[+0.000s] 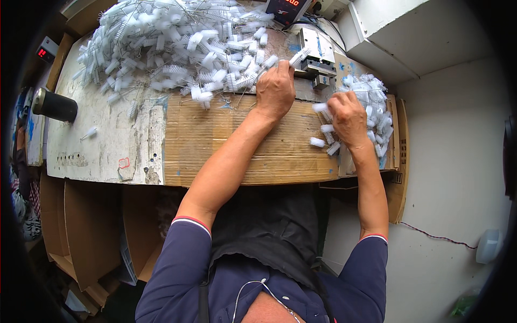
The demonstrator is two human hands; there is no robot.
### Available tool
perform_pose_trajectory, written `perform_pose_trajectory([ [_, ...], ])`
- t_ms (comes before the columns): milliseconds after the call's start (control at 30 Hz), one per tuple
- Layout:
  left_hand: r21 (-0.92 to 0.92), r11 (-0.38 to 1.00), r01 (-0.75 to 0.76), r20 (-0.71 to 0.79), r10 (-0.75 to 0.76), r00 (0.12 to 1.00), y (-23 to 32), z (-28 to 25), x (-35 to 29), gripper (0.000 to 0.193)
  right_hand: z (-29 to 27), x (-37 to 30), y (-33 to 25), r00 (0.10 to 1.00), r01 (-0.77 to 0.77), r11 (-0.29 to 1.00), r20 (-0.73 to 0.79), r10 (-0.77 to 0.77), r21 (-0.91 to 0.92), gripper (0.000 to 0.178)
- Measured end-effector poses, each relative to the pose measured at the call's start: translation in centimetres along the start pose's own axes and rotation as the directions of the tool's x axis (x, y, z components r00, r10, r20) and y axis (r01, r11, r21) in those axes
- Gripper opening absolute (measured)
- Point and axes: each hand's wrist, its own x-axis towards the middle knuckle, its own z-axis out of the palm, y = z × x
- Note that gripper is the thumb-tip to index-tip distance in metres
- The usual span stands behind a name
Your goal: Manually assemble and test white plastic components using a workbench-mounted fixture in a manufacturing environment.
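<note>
My left hand [276, 90] is closed in a pinch beside a small metal fixture [319, 56]. From its fingertips a small white bristle brush [299, 56] points toward the fixture. My right hand [350, 118] is curled at the near side of the fixture, fingers bent downward. A white brush head [321, 107] shows against its thumb, but whatever the fingertips grip is hidden. A large heap of white brushes with wire stems [172, 48] lies to the left of my left hand. A smaller pile of brushes [379, 116] is to the right of my right hand.
Cardboard [226, 145] covers the front of the worktable. A dark cylindrical jar [55, 105] and a single loose brush [89, 133] are on the left. A device with a red display [288, 8] stands at the back. Cardboard boxes [91, 231] are below the table's left side.
</note>
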Motion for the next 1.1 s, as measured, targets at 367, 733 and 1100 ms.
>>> perform_pose_trajectory([
  [367, -0.131, 0.989, 0.075, -0.055, -0.083, 0.995, -0.1, 0.3, 0.2, 0.013, 2.8, 2.7, -3.1, 0.863, -0.497, 0.827, 0.055, 0.502, 0.263, 0.02],
  [733, -0.124, 0.992, 0.02, -0.124, -0.036, 0.992, 0.6, -0.2, 0.5, 0.011, 6.0, 5.0, -3.9, 0.717, -0.673, 0.699, -0.019, 0.697, 0.241, 0.022],
  [1100, -0.075, 0.997, -0.031, -0.103, 0.023, 0.994, 0.1, 0.3, 0.3, 0.009, 5.4, 5.0, -3.5, 0.669, -0.706, 0.619, 0.038, 0.742, 0.345, 0.03],
])
